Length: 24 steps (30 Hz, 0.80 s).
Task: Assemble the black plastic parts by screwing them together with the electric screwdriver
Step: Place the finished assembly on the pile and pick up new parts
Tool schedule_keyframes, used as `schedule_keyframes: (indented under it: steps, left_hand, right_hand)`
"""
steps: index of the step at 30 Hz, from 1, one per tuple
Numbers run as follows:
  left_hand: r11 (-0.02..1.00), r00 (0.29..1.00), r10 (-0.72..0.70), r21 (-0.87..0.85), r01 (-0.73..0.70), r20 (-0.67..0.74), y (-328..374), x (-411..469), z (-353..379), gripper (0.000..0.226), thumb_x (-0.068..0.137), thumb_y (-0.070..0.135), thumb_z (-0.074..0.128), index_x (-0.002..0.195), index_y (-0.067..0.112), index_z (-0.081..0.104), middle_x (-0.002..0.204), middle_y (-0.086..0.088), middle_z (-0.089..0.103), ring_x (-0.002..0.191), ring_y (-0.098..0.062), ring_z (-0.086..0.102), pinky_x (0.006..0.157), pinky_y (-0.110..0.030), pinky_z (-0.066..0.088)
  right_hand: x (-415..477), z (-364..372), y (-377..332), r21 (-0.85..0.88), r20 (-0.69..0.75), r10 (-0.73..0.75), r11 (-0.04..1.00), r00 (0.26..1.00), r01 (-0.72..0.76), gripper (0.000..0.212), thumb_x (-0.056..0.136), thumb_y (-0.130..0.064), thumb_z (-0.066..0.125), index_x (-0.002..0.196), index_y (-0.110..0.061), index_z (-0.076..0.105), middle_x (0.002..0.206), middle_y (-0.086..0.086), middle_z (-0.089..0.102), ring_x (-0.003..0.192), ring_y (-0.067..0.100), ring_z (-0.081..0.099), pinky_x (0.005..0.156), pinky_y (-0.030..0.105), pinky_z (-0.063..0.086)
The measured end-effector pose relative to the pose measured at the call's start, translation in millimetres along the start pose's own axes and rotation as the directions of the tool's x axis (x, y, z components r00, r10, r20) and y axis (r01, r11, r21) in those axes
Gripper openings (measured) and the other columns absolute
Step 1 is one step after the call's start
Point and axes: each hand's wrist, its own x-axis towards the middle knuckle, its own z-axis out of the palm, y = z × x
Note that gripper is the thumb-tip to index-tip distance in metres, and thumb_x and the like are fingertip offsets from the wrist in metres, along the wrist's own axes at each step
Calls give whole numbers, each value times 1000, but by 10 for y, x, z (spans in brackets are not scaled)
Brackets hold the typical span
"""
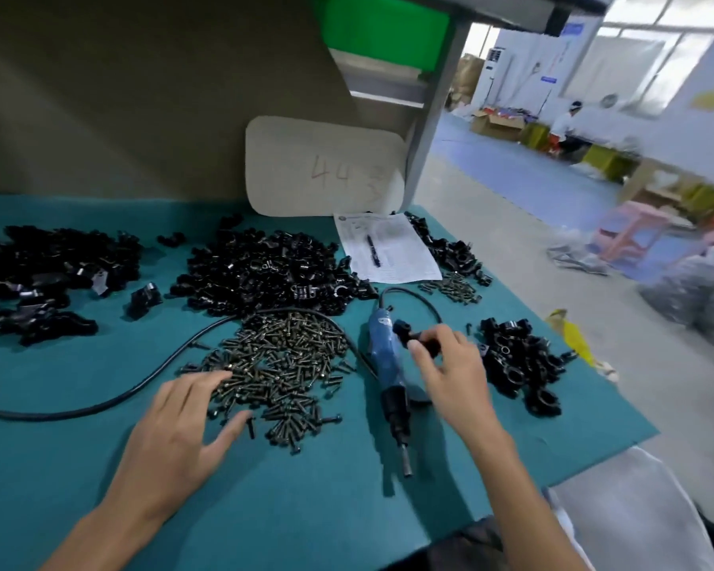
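A black plastic part (423, 342) is pinched by the right hand (450, 372); the left hand (182, 422), spread, reaches the screw pile (281, 364); a screw must be picked next.

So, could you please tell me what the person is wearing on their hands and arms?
The left hand and right hand are bare: no gloves, rings or watch show. Both forearms are uncovered to the picture's edge, with no sleeve in view.
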Motion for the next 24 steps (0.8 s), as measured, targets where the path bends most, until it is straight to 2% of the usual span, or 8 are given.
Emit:
schedule_keyframes:
  steps: [4,10,13,15,18,20,22,24]
  left_hand:
    - [999,1000,-31,-18,31,-2,-6,-11,5,59,91,54,45,127,10,61,118,-3,63,110,-23,56,78,-42,58]
    - [975,981,-189,-124,183,-39,-57,43,-4,39,98,41,54,126,15,59,116,5,59,111,-14,51,93,-36,49]
    - [897,910,-399,-257,361,-115,-111,93,-17,30,97,30,62,125,21,56,111,13,55,108,-5,47,93,-28,42]
    - [802,815,-553,-379,462,-175,-175,155,-9,25,98,31,60,122,27,54,108,18,52,105,-5,48,92,-29,42]
    - [550,578,-795,-617,563,-183,-248,402,-19,17,100,31,55,117,31,50,109,16,53,108,-12,52,94,-39,47]
    - [471,468,-860,-671,573,-203,-301,641,-27,14,101,26,52,115,26,51,108,10,55,110,-19,54,95,-42,47]
    - [530,502,-833,-597,603,-233,-406,859,-11,14,101,22,52,115,23,53,109,7,57,111,-21,54,91,-37,45]
    - [667,635,-739,-386,638,-227,-591,1030,10,23,101,17,55,124,21,55,117,5,59,114,-21,54,91,-34,44]
  right_hand:
    - [101,-316,715,-142,-267,187,963,945,-231,19,102,-33,60,107,-16,64,112,10,68,108,34,52,86,37,33]
    - [298,-519,1158,-248,-351,333,868,875,-430,24,102,-25,59,110,-5,69,108,31,70,105,49,59,94,49,43]
    - [372,-482,1173,-281,-325,417,814,849,-508,25,95,-20,67,111,-2,62,109,38,64,105,53,58,96,54,44]
    - [448,-388,1046,-226,-296,440,830,848,-510,25,95,-19,66,113,-8,52,112,37,59,107,55,56,98,63,44]
    - [586,-232,539,-253,-279,230,919,932,-302,25,89,-17,71,111,-10,61,105,32,63,104,50,58,95,59,48]
    - [668,-81,100,-246,-178,23,967,984,-68,25,90,-18,72,112,-10,65,105,24,66,102,43,59,91,52,48]
    - [765,142,-295,-168,13,-112,979,994,113,26,95,-22,68,119,-14,64,113,12,67,104,33,59,88,45,49]
    - [885,408,-620,-111,194,-200,968,960,224,29,99,-26,65,126,-17,62,120,4,65,107,26,60,90,42,51]
